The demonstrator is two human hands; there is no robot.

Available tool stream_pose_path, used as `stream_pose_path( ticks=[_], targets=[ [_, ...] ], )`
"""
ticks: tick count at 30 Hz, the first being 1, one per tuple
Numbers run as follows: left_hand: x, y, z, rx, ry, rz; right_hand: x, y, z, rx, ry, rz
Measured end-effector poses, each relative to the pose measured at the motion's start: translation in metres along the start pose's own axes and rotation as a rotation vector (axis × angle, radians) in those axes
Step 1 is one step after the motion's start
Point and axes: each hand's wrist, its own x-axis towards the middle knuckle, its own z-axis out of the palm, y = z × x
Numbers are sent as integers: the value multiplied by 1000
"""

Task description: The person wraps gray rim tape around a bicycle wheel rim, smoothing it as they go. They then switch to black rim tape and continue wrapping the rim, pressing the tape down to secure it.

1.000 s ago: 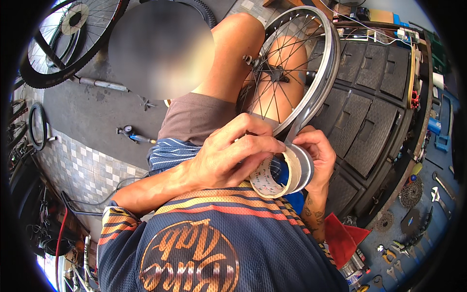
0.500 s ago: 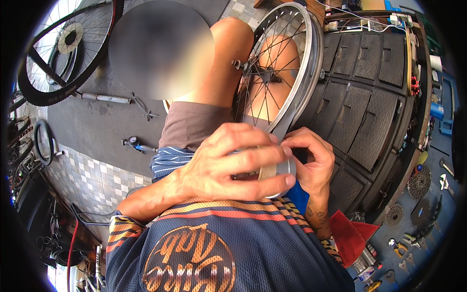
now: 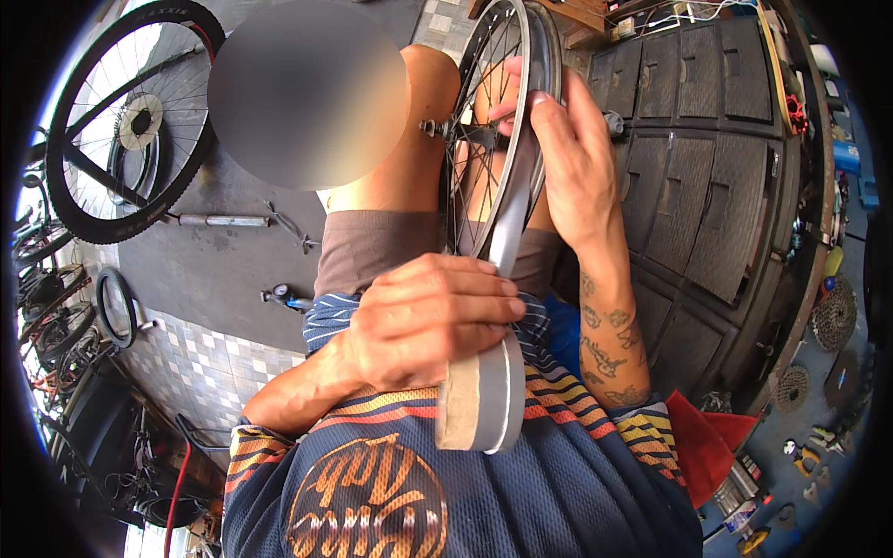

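The left grip (image 3: 437, 321) is closed on a tape roll (image 3: 484, 400) just below it; above it, a grey strip (image 3: 509, 237) reaches a spoked wheel (image 3: 476, 134). The right grip (image 3: 579, 158) curls around the wheel's rim (image 3: 528, 56); right of it stand black drawers (image 3: 679, 181).
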Motion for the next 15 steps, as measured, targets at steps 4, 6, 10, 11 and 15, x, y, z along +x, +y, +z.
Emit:
stream_pose_path(
  ticks=[4, 6, 10, 11, 15],
  targets=[
    [-11, 6, 4, 117, -14, -97, 6, 6, 7, 291, 4, 5],
    [-17, 12, 5, 170, 11, -163, 7, 8, 9, 329, 36, -27],
    [-24, 15, 13, 155, 37, -180, 10, 12, 6, 291, 7, -37],
    [-24, 15, 16, 179, 46, -168, 11, 12, 4, 254, -32, -45],
    [-27, 25, 20, 219, 28, -170, 8, 14, 2, 87, 8, 7]
  ],
)
